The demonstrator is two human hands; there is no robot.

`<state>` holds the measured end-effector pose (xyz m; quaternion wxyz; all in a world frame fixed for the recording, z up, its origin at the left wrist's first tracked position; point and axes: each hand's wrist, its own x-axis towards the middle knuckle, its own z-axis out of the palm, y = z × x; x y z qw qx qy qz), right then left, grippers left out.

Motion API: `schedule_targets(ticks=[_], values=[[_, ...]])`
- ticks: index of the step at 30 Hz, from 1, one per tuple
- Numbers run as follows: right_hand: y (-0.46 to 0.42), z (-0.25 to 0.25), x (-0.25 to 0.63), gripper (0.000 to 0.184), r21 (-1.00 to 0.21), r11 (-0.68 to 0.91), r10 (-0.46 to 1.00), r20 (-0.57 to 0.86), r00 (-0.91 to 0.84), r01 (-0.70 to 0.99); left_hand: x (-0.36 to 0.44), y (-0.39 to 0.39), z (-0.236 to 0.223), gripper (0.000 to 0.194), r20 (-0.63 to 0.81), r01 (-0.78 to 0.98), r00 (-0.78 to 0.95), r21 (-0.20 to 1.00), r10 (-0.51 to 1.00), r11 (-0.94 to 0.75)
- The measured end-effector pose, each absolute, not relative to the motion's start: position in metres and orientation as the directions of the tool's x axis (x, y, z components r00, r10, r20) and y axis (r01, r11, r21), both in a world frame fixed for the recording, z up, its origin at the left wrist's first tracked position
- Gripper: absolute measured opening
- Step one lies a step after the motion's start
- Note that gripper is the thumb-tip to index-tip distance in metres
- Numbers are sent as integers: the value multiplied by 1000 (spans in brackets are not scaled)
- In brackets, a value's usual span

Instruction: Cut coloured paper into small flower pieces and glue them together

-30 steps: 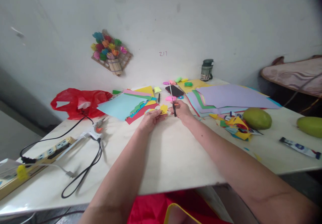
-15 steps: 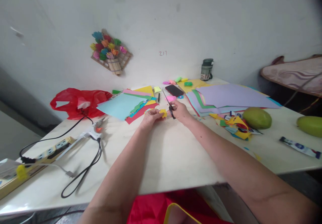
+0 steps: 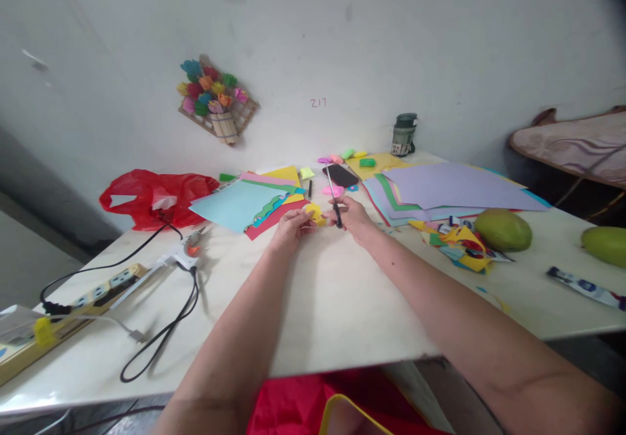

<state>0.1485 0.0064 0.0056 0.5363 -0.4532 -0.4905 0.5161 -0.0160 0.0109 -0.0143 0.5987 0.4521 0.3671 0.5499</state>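
Between the fingers of my left hand [image 3: 293, 227] is a small yellow paper cutout [image 3: 313, 212] with a rounded, scalloped outline. My right hand [image 3: 353, 218] is closed around the dark handle of a pair of scissors [image 3: 334, 197]. The blades point away from me and up, just right of the yellow paper and apart from it. Behind the blades lie a dark phone [image 3: 343, 175] and a pink piece [image 3: 333, 190]. Red paper [image 3: 274, 221] and light blue paper [image 3: 235, 201] are left of my hands.
Stacked coloured sheets [image 3: 450, 184] cover the right rear, with paper scraps [image 3: 467, 249] and a green mango [image 3: 503, 230] in front. To the left are a glue gun [image 3: 183, 252] with its cord, a power strip [image 3: 110, 288] and a red plastic bag [image 3: 159, 194]. A bottle [image 3: 403, 136] stands by the wall.
My left hand has turned the yellow cutout, and more of it shows now. The scissors swung left, then back toward upright, away from the paper.
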Motion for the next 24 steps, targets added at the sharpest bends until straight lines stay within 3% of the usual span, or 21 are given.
schedule_targets(ticks=[12,18,24], values=[[9,5,148,30,-991,126,991,124,47,-49,-12,5,-11,26,44,-244,167,970,985,-2],[10,5,148,34,-984,136,990,132,42,-112,-12,5,-12,27,-3,-93,236,995,972,25],[9,7,152,33,-975,101,995,96,32,-198,-14,7,-13,22,27,-144,177,990,984,-1]])
